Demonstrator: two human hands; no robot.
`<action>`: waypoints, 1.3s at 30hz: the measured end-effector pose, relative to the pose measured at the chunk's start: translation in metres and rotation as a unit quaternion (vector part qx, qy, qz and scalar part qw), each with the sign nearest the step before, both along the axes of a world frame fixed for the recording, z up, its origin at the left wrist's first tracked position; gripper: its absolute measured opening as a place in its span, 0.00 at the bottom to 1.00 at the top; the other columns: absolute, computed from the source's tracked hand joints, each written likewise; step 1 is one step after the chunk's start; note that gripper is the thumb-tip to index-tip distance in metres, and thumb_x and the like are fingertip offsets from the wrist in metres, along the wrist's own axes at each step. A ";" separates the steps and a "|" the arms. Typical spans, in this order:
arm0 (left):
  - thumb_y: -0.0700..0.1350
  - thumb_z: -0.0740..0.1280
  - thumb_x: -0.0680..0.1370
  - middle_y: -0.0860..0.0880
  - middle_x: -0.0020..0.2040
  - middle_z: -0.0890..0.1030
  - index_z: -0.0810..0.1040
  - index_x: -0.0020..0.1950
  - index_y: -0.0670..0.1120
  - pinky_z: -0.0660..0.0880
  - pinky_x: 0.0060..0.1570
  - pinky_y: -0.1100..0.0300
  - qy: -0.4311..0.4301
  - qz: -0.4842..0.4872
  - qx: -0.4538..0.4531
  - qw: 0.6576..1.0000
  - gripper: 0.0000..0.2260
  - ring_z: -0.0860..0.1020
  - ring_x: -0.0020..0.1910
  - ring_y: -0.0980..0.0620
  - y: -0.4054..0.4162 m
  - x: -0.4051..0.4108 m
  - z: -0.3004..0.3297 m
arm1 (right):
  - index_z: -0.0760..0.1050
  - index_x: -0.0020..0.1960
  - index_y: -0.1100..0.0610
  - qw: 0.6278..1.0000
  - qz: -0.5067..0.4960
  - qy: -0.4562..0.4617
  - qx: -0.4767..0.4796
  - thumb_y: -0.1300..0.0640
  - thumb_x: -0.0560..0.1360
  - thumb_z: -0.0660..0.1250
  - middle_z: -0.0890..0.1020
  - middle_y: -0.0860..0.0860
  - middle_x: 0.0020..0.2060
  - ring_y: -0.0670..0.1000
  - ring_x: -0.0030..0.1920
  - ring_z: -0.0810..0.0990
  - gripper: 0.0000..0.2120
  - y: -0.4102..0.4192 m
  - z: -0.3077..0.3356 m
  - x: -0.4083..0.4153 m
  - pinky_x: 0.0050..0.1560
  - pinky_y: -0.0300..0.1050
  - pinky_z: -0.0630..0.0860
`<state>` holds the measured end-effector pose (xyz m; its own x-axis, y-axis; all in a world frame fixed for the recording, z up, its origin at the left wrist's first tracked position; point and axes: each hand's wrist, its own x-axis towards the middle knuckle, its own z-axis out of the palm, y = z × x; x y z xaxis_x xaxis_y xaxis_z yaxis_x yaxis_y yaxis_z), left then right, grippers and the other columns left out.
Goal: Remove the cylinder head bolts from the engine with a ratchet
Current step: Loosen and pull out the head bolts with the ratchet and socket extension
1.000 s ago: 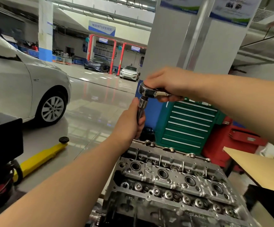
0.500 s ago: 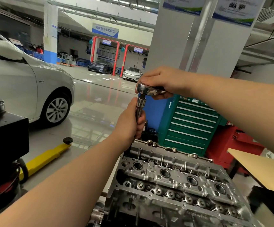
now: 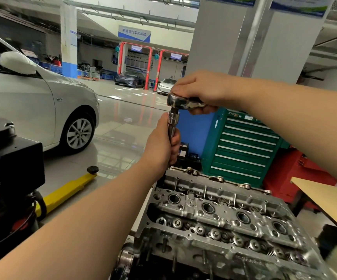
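Observation:
The bare aluminium cylinder head [image 3: 220,217] fills the lower middle of the head view, with spark plug wells and valve springs showing. A chrome ratchet [image 3: 180,102] stands above its far left corner. My right hand [image 3: 202,91] grips the ratchet's handle close to its head, fingers over the top. A long extension bar [image 3: 172,126] drops straight down from the ratchet. My left hand [image 3: 161,145] is wrapped round that bar and hides its lower end and the bolt under it.
A green drawer cabinet [image 3: 242,148] and a red cabinet [image 3: 296,174] stand behind the engine. A tan board [image 3: 329,201] juts in at right. Left are a silver car [image 3: 42,106], a yellow lift arm [image 3: 68,190] and black equipment [image 3: 8,170].
The ratchet head has turned slightly in my right hand, the handle swinging a little. My left hand stays wrapped on the extension. The camera has drifted, shifting the scene right and down.

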<state>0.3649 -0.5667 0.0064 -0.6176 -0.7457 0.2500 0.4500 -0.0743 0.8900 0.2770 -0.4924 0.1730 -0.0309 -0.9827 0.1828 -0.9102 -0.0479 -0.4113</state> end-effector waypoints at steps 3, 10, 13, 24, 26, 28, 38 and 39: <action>0.67 0.52 0.82 0.50 0.27 0.58 0.63 0.27 0.51 0.51 0.30 0.54 -0.009 0.021 -0.017 1.000 0.29 0.53 0.26 0.49 0.002 -0.004 -0.002 | 0.81 0.53 0.57 0.996 -0.080 -0.025 0.004 0.46 0.83 0.59 0.77 0.56 0.27 0.51 0.21 0.67 0.17 0.007 -0.005 0.003 0.25 0.37 0.64; 0.67 0.52 0.83 0.51 0.26 0.60 0.63 0.26 0.51 0.53 0.27 0.59 -0.031 0.049 -0.017 0.998 0.30 0.57 0.23 0.51 0.003 -0.011 0.002 | 0.81 0.52 0.57 0.973 -0.155 0.165 -0.043 0.48 0.85 0.56 0.80 0.57 0.27 0.54 0.21 0.72 0.18 0.009 -0.003 0.021 0.22 0.40 0.70; 0.66 0.51 0.83 0.51 0.26 0.59 0.63 0.26 0.51 0.51 0.29 0.56 -0.014 0.034 -0.002 0.999 0.30 0.56 0.24 0.51 0.003 -0.005 0.001 | 0.80 0.52 0.58 0.983 -0.145 0.109 -0.014 0.47 0.84 0.57 0.79 0.56 0.27 0.53 0.22 0.70 0.18 0.001 0.000 0.022 0.22 0.39 0.66; 0.67 0.51 0.82 0.51 0.26 0.59 0.63 0.25 0.51 0.54 0.26 0.61 -0.005 0.018 0.004 1.000 0.30 0.55 0.24 0.51 -0.003 -0.002 -0.001 | 0.76 0.59 0.63 0.995 0.077 0.053 0.019 0.48 0.87 0.58 0.77 0.55 0.35 0.49 0.32 0.75 0.18 -0.012 0.004 -0.014 0.28 0.38 0.71; 0.67 0.51 0.82 0.51 0.26 0.59 0.63 0.25 0.51 0.53 0.26 0.61 -0.001 0.017 0.011 1.000 0.30 0.55 0.24 0.51 -0.006 -0.003 -0.002 | 0.79 0.59 0.56 0.992 0.100 0.067 0.036 0.47 0.86 0.57 0.80 0.51 0.37 0.48 0.36 0.77 0.17 -0.015 0.006 -0.018 0.35 0.37 0.75; 0.67 0.51 0.82 0.51 0.27 0.58 0.63 0.25 0.51 0.52 0.28 0.58 -0.005 0.014 0.014 1.000 0.31 0.54 0.25 0.50 -0.006 -0.003 -0.003 | 0.81 0.59 0.51 0.989 0.117 0.071 0.054 0.47 0.86 0.56 0.81 0.50 0.40 0.47 0.39 0.78 0.16 -0.018 0.008 -0.021 0.40 0.37 0.77; 0.66 0.51 0.83 0.50 0.28 0.58 0.62 0.27 0.51 0.50 0.31 0.55 -0.014 0.005 -0.003 1.000 0.29 0.53 0.27 0.50 -0.001 -0.003 -0.002 | 0.86 0.55 0.49 0.974 0.161 0.107 0.114 0.46 0.80 0.62 0.87 0.48 0.52 0.53 0.53 0.83 0.15 -0.033 0.022 -0.014 0.56 0.46 0.76; 0.66 0.51 0.83 0.50 0.27 0.58 0.62 0.27 0.51 0.50 0.29 0.57 -0.012 0.004 0.000 1.000 0.29 0.53 0.27 0.50 -0.001 -0.002 -0.002 | 0.86 0.55 0.51 0.976 0.165 0.090 0.111 0.46 0.81 0.62 0.86 0.50 0.52 0.56 0.52 0.82 0.15 -0.034 0.019 -0.014 0.55 0.47 0.77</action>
